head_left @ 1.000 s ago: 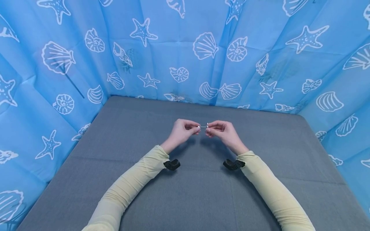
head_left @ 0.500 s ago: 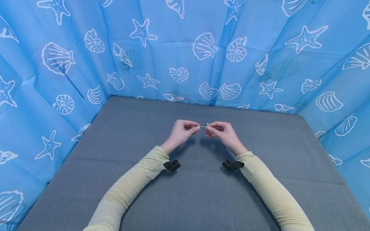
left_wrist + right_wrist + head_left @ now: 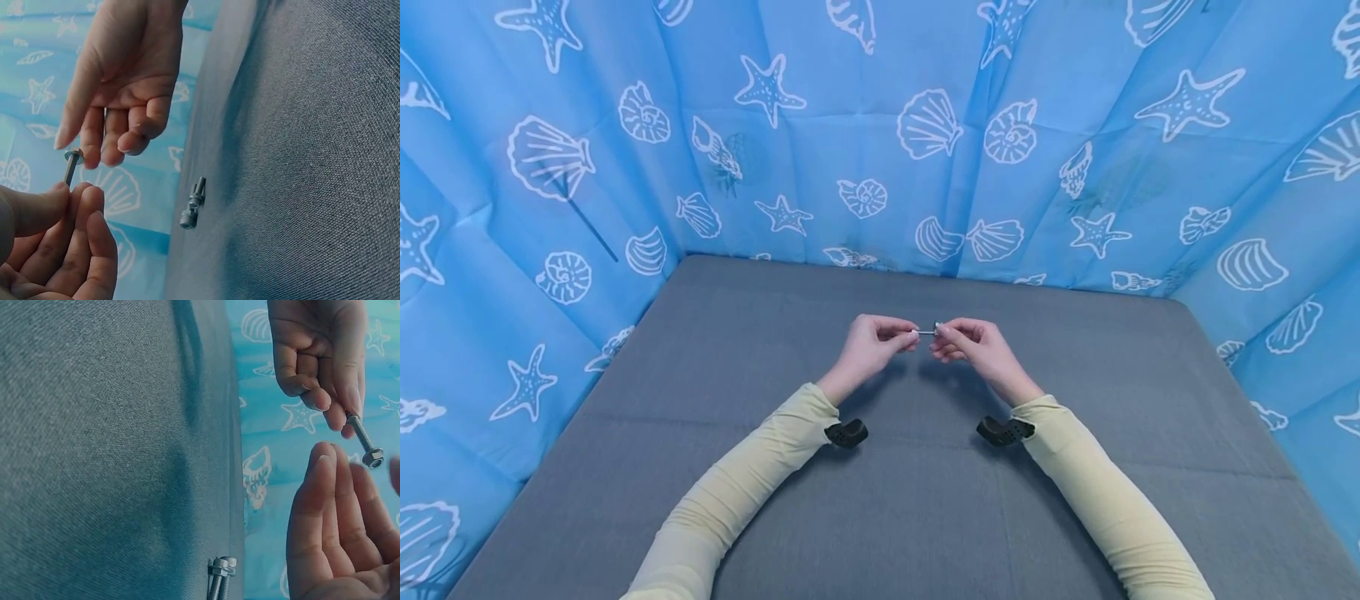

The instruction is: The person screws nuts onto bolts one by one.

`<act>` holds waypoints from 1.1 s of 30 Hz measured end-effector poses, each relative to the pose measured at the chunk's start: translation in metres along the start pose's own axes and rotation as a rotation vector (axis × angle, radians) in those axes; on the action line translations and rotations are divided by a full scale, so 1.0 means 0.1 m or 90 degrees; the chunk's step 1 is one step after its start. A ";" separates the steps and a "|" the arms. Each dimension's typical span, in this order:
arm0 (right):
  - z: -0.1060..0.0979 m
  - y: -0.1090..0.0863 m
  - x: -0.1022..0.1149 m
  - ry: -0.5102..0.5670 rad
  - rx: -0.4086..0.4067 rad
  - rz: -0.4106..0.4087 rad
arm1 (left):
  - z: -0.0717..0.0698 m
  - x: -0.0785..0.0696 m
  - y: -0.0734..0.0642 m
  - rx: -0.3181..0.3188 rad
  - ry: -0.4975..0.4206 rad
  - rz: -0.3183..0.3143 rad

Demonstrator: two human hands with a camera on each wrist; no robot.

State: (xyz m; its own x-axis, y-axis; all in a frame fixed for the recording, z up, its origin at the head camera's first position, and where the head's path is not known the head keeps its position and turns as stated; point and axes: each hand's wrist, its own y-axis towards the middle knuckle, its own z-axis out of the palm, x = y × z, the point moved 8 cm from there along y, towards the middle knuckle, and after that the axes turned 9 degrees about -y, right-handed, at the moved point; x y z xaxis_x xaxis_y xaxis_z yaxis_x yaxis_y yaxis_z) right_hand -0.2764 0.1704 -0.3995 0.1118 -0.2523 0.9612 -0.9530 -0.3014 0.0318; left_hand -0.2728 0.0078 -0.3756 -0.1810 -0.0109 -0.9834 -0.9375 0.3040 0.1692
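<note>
A silver metal bolt [image 3: 927, 332] is held level above the grey table, between both hands. My left hand [image 3: 871, 346] pinches one end of it between thumb and fingertips, which hide that end. The threaded shank shows in the right wrist view, with a flanged hex piece [image 3: 373, 457] at its free end; whether this is a head or a nut I cannot tell. Around that end my right hand [image 3: 983, 343] has its fingers extended and its thumb apart, seemingly without gripping in the wrist views.
Several more bolts [image 3: 194, 205] lie close together on the table [image 3: 790, 467] in both wrist views. A blue shell-patterned curtain [image 3: 865, 142] surrounds the table's back and sides. Black wrist mounts [image 3: 847, 432] stick out from both sleeves.
The right fingers and thumb have shifted slightly and loosened about the bolt's free end, so more of the flanged piece shows. The left hand keeps its pinch in nearly the same place.
</note>
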 end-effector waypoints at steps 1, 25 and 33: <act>0.00 0.00 0.00 0.002 0.004 0.000 | 0.01 -0.06 -0.02 0.002 0.001 0.001; 0.03 0.00 -0.04 -0.004 0.020 0.016 | -0.01 0.18 0.09 -0.015 0.005 -0.001; 0.01 -0.01 -0.01 0.024 0.017 0.006 | 0.00 0.19 0.09 -0.012 0.008 -0.010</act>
State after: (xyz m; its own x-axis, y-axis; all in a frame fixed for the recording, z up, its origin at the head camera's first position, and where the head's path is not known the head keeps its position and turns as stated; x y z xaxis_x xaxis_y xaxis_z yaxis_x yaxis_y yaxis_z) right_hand -0.2752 0.1703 -0.4007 0.0921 -0.2201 0.9711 -0.9459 -0.3242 0.0163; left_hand -0.2848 0.0108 -0.3929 -0.1693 -0.0274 -0.9852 -0.9456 0.2862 0.1546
